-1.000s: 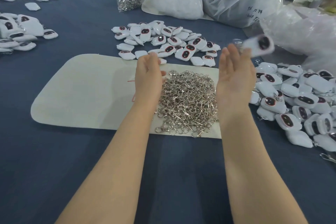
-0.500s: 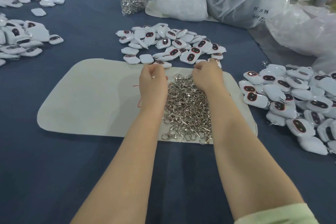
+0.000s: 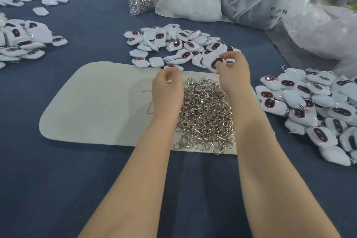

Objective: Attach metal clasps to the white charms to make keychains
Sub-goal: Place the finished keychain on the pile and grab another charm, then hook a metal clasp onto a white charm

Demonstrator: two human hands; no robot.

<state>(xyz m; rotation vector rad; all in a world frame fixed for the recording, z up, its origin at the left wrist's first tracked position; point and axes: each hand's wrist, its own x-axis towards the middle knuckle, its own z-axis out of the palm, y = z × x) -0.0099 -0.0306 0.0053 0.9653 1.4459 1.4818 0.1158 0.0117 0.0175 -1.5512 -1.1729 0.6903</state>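
Charm (image 3: 214, 63) now pinched by right hand (image 3: 236, 70), reached past clasps (image 3: 204, 112)

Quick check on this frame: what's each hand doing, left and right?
Left hand: fingers curled over the clasp pile; whether they hold anything cannot be told.
Right hand: pinches a white charm at the far charm pile.

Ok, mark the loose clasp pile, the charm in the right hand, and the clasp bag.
clasp pile (image 3: 204, 114): head view, middle of the heap.
held charm (image 3: 208, 60): head view, white body left of its dark oval.
clasp bag (image 3: 141, 0): head view, clasp-filled lower part.
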